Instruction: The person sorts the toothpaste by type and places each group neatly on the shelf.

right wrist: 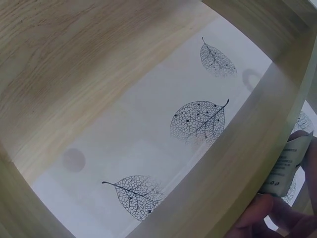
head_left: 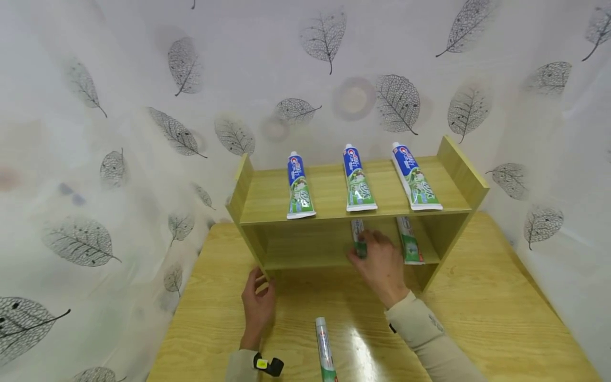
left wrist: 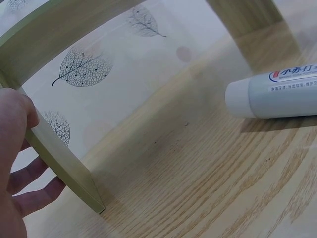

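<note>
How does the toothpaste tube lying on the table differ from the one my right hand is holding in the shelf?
The table tube lies free, untouched; the held tube is gripped by the right hand on the lower shelf. The table tube shows grey, the held tube green. Both point front to back.

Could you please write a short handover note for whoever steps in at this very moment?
Left hand grips the shelf's left side panel at its foot.
Right hand holds a toothpaste tube on the lower shelf, middle position.
Done: three tubes lie on the top shelf; another tube lies on the lower shelf, right.
Left: the held tube is not yet released; one more tube lies on the table in front, and the lower shelf's left part looks free.
</note>
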Available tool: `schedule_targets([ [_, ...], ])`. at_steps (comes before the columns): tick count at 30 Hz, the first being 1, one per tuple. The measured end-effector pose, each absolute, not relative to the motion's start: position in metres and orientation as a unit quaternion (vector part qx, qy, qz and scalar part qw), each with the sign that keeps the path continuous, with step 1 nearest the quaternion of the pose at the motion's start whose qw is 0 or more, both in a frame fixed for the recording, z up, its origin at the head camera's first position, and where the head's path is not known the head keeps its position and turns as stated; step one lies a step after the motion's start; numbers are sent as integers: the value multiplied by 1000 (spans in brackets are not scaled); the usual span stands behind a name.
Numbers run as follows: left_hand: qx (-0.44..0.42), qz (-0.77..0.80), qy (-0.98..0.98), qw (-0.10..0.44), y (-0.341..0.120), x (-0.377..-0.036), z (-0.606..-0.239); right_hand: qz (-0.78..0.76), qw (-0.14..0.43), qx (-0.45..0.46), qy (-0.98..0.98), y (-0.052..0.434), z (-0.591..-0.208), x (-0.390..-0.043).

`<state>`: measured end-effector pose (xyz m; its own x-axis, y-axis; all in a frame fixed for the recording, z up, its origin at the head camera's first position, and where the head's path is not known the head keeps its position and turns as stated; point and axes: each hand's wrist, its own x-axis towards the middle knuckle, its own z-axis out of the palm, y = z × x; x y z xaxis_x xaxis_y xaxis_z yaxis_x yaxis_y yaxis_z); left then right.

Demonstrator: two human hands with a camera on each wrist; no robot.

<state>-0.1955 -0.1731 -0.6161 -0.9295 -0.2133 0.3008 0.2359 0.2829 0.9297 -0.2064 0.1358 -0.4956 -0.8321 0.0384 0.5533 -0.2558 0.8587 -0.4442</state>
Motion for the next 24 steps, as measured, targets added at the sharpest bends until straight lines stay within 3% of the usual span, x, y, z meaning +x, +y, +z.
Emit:
schedule_targets([
  [12,-17,-602,-774,197,-173,-195,-616,293,279,75,-912,137,-497,-197],
  [24,-25,-593,-780,200,-173,-195,-616,279,324,106,-898,139,-501,-179],
])
